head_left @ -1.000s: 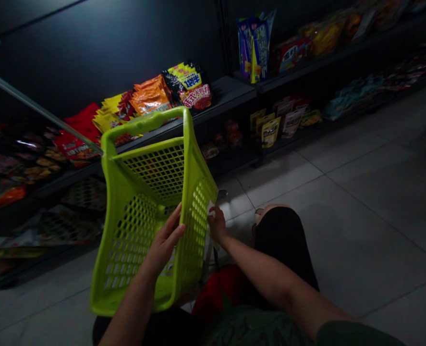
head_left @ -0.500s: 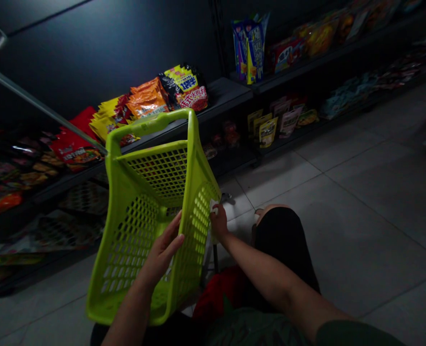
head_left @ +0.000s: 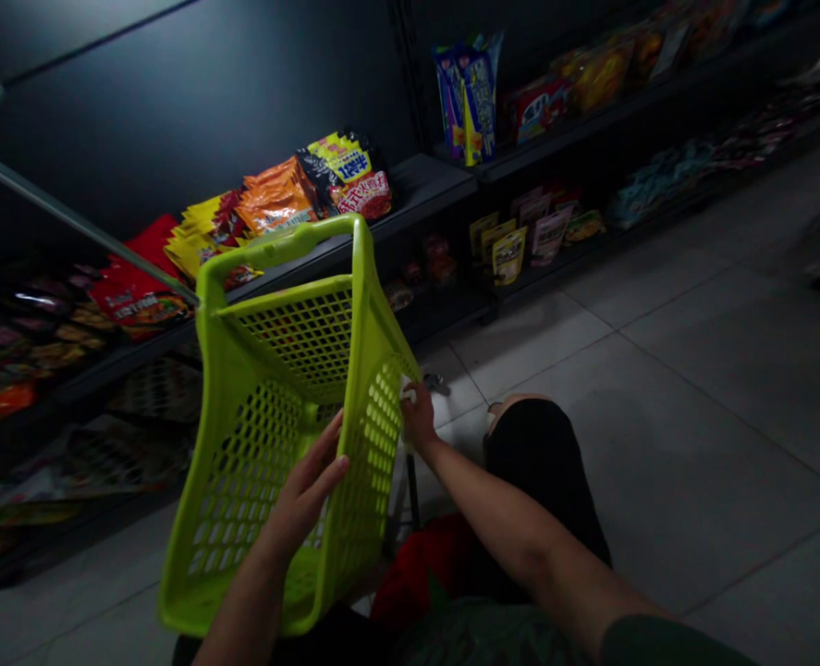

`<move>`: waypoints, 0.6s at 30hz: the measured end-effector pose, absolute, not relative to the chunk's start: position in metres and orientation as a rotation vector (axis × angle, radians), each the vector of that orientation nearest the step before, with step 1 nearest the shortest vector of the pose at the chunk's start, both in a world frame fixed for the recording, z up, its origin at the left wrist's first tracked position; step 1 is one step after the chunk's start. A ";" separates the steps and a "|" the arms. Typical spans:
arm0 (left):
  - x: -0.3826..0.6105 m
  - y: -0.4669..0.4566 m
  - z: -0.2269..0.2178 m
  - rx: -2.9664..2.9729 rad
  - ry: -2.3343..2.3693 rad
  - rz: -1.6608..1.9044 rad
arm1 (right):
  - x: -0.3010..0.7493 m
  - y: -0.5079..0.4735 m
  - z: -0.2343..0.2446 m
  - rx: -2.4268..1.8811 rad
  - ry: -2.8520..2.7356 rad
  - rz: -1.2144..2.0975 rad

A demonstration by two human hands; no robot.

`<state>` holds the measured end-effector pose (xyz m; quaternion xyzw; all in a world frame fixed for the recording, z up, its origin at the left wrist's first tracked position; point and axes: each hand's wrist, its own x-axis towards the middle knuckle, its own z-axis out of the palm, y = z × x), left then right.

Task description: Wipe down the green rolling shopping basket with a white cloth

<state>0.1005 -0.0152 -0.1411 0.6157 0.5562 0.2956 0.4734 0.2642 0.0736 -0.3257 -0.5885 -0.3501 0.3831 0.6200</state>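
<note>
Head cam, sole view: worn on person's head, faces fwd & down, frame tilted. Close range on left hand (head_left: pixel 305 490) & right hand (head_left: pixel 420 416). Low store shelves (head_left: pixel 423 180) run upper L to upper R, farther off; tile floor (head_left: pixel 693 444) lower R.

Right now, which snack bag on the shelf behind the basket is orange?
It's the orange bag, just past the green basket, between the yellow bags and the black-and-yellow bag; no other bag there is that colour.
</note>
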 end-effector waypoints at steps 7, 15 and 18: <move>0.099 -0.017 -0.140 1.477 1.335 0.704 | 0.268 0.091 -0.291 -1.017 -1.075 0.695; 0.095 -0.016 -0.145 1.499 1.329 0.714 | 0.277 0.098 -0.332 -1.224 -0.779 0.858; 0.096 -0.015 -0.145 1.495 1.323 0.721 | 0.269 0.105 -0.310 -1.034 -0.952 0.774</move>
